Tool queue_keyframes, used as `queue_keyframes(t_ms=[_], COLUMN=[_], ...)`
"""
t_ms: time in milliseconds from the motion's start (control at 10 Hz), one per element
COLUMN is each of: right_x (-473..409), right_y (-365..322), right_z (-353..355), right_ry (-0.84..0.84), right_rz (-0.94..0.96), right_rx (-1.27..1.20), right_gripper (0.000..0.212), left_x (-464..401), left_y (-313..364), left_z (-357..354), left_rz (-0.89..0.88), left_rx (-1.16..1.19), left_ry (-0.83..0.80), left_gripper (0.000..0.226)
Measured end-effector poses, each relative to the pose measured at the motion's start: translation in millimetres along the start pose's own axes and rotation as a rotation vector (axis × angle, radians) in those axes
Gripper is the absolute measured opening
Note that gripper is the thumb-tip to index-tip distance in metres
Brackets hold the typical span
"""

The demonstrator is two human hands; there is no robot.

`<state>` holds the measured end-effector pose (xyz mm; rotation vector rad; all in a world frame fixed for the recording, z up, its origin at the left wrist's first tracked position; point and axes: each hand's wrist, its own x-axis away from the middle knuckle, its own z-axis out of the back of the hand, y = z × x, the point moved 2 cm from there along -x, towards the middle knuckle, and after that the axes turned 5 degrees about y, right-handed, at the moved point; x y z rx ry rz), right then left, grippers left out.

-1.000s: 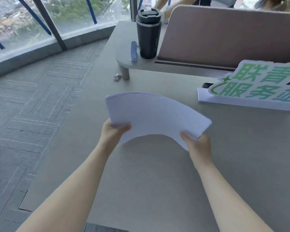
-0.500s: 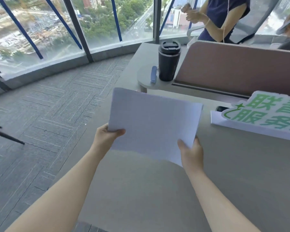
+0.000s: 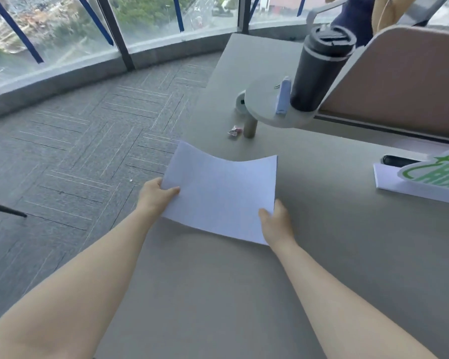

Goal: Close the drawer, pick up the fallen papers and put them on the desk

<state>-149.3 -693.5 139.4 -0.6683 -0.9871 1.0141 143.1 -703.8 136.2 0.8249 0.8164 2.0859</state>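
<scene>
A thin stack of white papers (image 3: 221,193) lies low over the grey desk (image 3: 244,294), near its left edge, with its far edge curling upward. My left hand (image 3: 154,194) pinches the stack's left edge, thumb on top. My right hand (image 3: 278,221) grips the near right corner. Whether the sheets rest fully on the desktop I cannot tell. The drawer is out of view.
A black travel mug (image 3: 319,66) and a blue pen (image 3: 283,95) stand on a small raised shelf (image 3: 265,102). A candy wrapper (image 3: 234,131) lies by its leg. A green-and-white sign (image 3: 425,177) and a pink divider panel (image 3: 405,81) sit right. Carpet floor (image 3: 62,151) drops off left.
The papers were held upright in front of me half a second ago; now both hands have lowered them nearly flat toward the desk. My view has tilted down and left.
</scene>
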Motion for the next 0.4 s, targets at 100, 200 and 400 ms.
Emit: queue_keyframes(t_ms=[100, 200, 400], right_x=[-5, -5, 2], right_y=[4, 6, 8], right_z=[-5, -7, 0], right_ry=[0.030, 0.095, 0.246], right_rz=[-0.026, -0.030, -0.090], right_rx=[0.049, 0.237, 0.541], right_gripper=[0.015, 0.014, 0.041], left_x=[-9, -8, 5], left_y=[-5, -6, -6], left_z=[-6, -10, -7], left_rz=[0.014, 0.022, 0.046], left_rx=[-0.102, -0.244, -0.489], left_ry=[-0.002, 0.026, 0.153], left_gripper=[0.027, 0.036, 0.061])
